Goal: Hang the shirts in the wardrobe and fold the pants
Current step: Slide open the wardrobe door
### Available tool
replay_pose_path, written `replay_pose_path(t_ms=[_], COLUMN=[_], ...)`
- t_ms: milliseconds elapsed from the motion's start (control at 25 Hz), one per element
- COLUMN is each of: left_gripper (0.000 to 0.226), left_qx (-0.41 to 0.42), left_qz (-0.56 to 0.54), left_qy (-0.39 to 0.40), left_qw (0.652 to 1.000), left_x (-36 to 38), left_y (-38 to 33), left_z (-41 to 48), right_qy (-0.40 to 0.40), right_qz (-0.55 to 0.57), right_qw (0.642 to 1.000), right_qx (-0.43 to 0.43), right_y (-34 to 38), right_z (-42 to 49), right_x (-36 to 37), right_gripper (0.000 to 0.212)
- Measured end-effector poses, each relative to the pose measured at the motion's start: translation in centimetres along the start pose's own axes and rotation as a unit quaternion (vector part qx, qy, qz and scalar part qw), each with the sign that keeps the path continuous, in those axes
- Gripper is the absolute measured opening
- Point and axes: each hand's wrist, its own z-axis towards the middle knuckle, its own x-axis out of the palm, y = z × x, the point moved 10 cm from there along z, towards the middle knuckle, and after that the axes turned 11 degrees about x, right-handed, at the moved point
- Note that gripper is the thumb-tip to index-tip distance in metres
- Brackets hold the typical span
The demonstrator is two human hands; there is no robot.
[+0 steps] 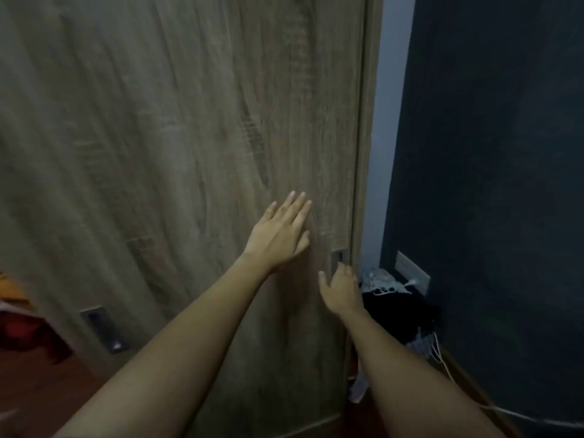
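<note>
While left hand [278,235] presses flat on wardrobe door [158,137], right hand [343,290] hooks handle [337,257].

Dim, even light. A tall grey-brown wood-grain wardrobe door [158,121] fills the left and centre, with a dark recessed rectangular handle [104,331] low on its left side. To its right is a narrow strip of pale blue-grey wall [390,121], then a dark navy wall surface [505,153] bearing a pale rectangular socket plate [412,271]. Reddish-brown wooden floor [38,393] shows at lower left.
</note>
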Motion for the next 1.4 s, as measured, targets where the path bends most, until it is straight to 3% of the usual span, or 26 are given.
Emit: replay_pose_path(t_ms=[160, 280, 520, 600, 920, 1400], left_gripper=[0.058, 0.058, 0.060, 0.060, 0.063, 0.070], left_qx=[0.067, 0.070, 0.099, 0.110, 0.091, 0.061], left_qz=[0.097, 0.193, 0.281, 0.289, 0.308, 0.355], left_qy=[-0.130, -0.200, -0.250, -0.259, -0.276, -0.241], left_qw=[0.984, 0.958, 0.921, 0.915, 0.906, 0.901], left_x=[1.6, 2.9, 4.9, 4.9, 4.2, 2.8], left_y=[-2.1, -2.1, -0.9, -0.8, 4.7, 16.9], left_z=[6.1, 7.6, 7.8, 7.5, 1.1, -13.9], right_qy=[0.002, -0.057, -0.163, -0.185, -0.138, -0.096], right_qz=[0.027, 0.046, 0.045, 0.049, 0.085, 0.131], right_qw=[0.999, 0.997, 0.986, 0.982, 0.987, 0.986], right_qx=[0.017, 0.020, 0.004, -0.004, -0.005, -0.025], right_y=[-1.3, -0.9, -0.3, -0.1, 3.9, 15.0], right_z=[5.1, 6.1, 6.4, 6.2, 2.6, -7.7], right_x=[1.8, 1.9, 2.2, 2.3, 7.4, 18.6], right_gripper=[0.063, 0.056, 0.065, 0.063, 0.061, 0.058])
